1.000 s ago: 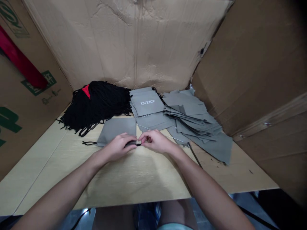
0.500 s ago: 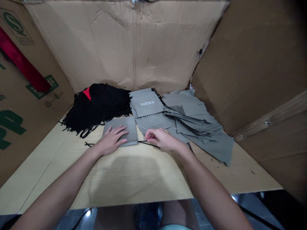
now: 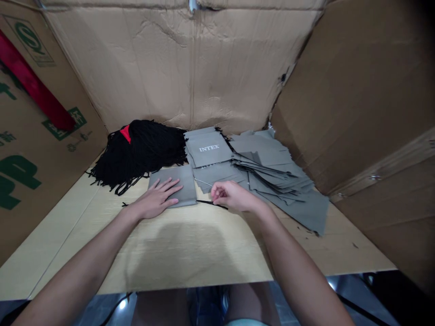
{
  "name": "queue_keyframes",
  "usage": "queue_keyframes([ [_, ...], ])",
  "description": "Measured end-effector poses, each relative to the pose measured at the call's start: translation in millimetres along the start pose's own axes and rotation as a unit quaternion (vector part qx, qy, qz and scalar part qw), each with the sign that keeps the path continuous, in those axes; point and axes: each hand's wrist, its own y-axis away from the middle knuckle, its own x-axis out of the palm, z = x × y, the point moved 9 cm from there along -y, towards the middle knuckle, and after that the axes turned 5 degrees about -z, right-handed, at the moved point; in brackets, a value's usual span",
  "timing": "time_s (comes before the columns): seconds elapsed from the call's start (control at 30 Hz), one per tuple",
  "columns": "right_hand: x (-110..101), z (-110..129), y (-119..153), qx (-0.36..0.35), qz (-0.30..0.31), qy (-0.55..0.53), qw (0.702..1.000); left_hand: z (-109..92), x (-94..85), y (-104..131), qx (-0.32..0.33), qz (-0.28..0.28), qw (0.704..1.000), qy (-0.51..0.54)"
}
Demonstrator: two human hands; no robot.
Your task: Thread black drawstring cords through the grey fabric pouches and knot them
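Observation:
My left hand (image 3: 158,198) lies flat with spread fingers on a small grey fabric pouch (image 3: 186,179), pressing it to the table. Just right of the pouch, my right hand (image 3: 231,195) is closed in a pinch on a thin metal rod (image 3: 203,182), whose far end reaches the pouch's right edge near its top. A black cord (image 3: 205,202) sticks out of the pouch's lower right edge and passes beneath my right fingers. Beyond the pouch's left side, a short black cord end (image 3: 124,204) shows beside my left wrist.
Behind my left hand lies a bundle of black cords (image 3: 146,147) with a red tie (image 3: 126,134). Grey pouches marked INTEX (image 3: 209,156) are stacked at the back middle, and loose grey pieces (image 3: 288,181) spread to the right. Cardboard walls (image 3: 163,68) enclose the table (image 3: 176,253).
My right hand has moved slightly right with the rod. The cord end left of the pouch shows shorter now. My left hand stays on the pouch, and the view has shifted a little.

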Motion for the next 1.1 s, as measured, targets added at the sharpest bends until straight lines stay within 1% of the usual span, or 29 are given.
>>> queue_keyframes([
  [0.1,-7,-4,-1,0.012,-0.026,0.014,0.999,0,-1.8,0,0.0,0.001,1.0,-0.001],
  [0.2,-16,-2,-1,0.005,-0.062,0.041,0.997,-1,-5.9,0,0.001,-0.003,1.0,-0.012],
  [0.3,-11,4,-2,0.003,-0.062,0.033,0.998,-10,-15.2,-1,0.008,-0.041,0.999,-0.015],
  [0.4,5,11,-4,0.002,-0.038,0.02,0.999,-33,-25.1,-4,0.037,-0.104,0.993,0.03],
  [0.47,14,16,-6,-0.011,-0.036,0.032,0.999,-52,-26.2,-7,0.053,-0.127,0.987,0.088],
  [0.57,22,21,-7,-0.036,-0.041,0.05,0.997,-77,-14.9,-17,0.061,-0.099,0.981,0.156],
  [0.63,22,22,-7,-0.045,-0.053,0.061,0.996,-85,-10.0,-25,0.049,-0.094,0.98,0.168],
  [0.7,18,21,-7,-0.047,-0.068,0.049,0.995,-88,-9.2,-33,0.041,-0.105,0.98,0.164],
  [0.83,10,20,-7,-0.043,-0.08,-0.006,0.996,-91,-7.2,-41,0.065,-0.114,0.981,0.142],
  [0.97,4,22,-6,-0.053,-0.087,0.026,0.994,-87,-4.3,-39,0.064,-0.135,0.981,0.126],
  [1.1,-3,20,-4,-0.058,-0.081,0.052,0.994,-83,-1.6,-34,0.057,-0.131,0.981,0.129],
])
